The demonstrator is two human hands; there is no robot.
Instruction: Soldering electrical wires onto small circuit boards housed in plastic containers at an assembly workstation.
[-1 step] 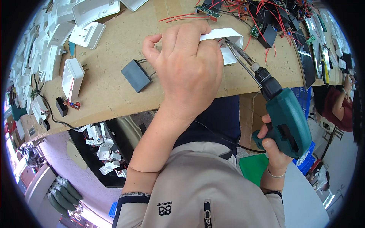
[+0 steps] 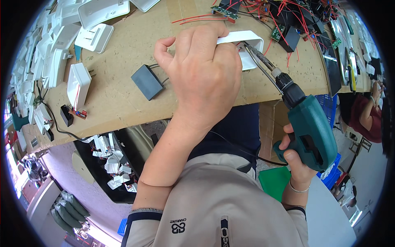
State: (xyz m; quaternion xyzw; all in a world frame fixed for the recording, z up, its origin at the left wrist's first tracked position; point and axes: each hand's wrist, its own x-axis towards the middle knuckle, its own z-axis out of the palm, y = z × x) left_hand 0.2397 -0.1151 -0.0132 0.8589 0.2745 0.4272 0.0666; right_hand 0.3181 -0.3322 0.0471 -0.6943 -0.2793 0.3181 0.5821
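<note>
At three o'clock we note a blue plastic crate [image 2: 328, 105] and a maroon-clad co-worker [image 2: 373, 125]; at four, a green panel [image 2: 274, 183].

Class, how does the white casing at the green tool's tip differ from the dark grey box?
The white casing is open, its inside showing; the dark grey box shows closed faces. The left grip holds the white casing; the dark grey box lies on the table. Both look boxy.
</note>
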